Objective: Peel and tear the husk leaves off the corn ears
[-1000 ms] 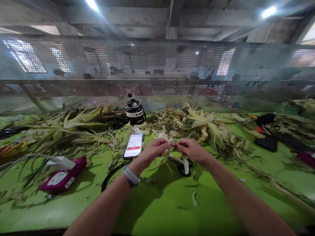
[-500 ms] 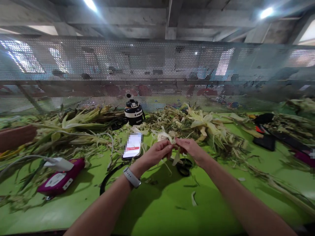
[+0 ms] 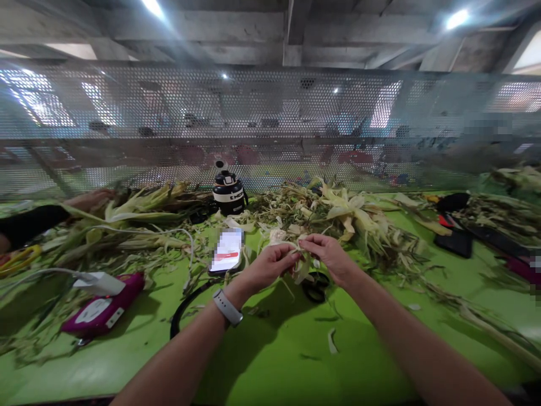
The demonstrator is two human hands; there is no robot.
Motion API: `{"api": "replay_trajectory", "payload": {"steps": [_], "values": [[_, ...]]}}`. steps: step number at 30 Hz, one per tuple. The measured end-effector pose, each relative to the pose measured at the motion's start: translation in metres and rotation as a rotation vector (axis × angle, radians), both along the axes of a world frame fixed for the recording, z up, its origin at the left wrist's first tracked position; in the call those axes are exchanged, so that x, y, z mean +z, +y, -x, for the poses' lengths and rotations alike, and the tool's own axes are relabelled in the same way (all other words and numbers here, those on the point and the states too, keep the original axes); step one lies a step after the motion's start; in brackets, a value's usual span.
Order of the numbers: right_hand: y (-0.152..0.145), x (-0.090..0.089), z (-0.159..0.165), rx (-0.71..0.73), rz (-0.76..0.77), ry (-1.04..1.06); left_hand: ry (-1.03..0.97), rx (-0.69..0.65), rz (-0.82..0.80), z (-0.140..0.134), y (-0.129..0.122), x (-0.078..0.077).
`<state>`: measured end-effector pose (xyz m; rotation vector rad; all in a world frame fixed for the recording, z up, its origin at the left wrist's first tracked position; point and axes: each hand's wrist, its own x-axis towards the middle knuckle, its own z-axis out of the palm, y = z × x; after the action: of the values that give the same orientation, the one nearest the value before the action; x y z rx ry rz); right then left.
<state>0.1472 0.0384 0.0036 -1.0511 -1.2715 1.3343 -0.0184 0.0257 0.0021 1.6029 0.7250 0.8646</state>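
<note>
My left hand (image 3: 276,264) is closed in a pinch on pale corn husk strips (image 3: 302,269) that hang below the fingers. From the other side, my right hand (image 3: 325,252) pinches the same husk near the left fingertips. Just past my left hand shows a pale, knobbly husk piece (image 3: 277,235); whether it joins the strips I cannot tell. Black-handled scissors (image 3: 316,287) lie on the green table (image 3: 287,361) beneath my right hand. A phone (image 3: 227,251) with a lit screen rests left of my hands.
A dark bottle (image 3: 229,194) stands behind the phone, between heaps of husks (image 3: 346,208). At left lies a purple box (image 3: 103,307) with a white charger and cable. Another person's arm (image 3: 38,223) reaches in from the left. Perforated panels (image 3: 270,113) rise behind the table.
My right hand has shifted slightly, its fingers a little more spread around the husk. At the left, the other person's arm has reached farther over the husk heap.
</note>
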Motion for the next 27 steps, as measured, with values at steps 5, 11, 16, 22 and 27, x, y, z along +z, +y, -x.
{"api": "replay_trajectory", "payload": {"steps": [5, 11, 16, 22, 27], "values": [[-0.001, 0.0, 0.002, -0.041, -0.056, -0.046, 0.003, -0.026, -0.039, 0.001, 0.002, -0.004], [-0.003, -0.001, 0.006, -0.076, -0.088, -0.075, 0.027, -0.038, -0.071, 0.002, 0.002, -0.003], [-0.003, -0.001, 0.005, -0.101, -0.106, -0.088, 0.036, -0.04, -0.101, 0.002, 0.002, -0.003], [0.001, 0.006, -0.003, -0.039, -0.126, -0.069, 0.069, 0.032, -0.131, -0.001, 0.003, -0.006], [0.001, 0.01, -0.006, -0.029, -0.138, -0.032, 0.012, 0.072, -0.131, -0.001, 0.003, -0.007]]}}
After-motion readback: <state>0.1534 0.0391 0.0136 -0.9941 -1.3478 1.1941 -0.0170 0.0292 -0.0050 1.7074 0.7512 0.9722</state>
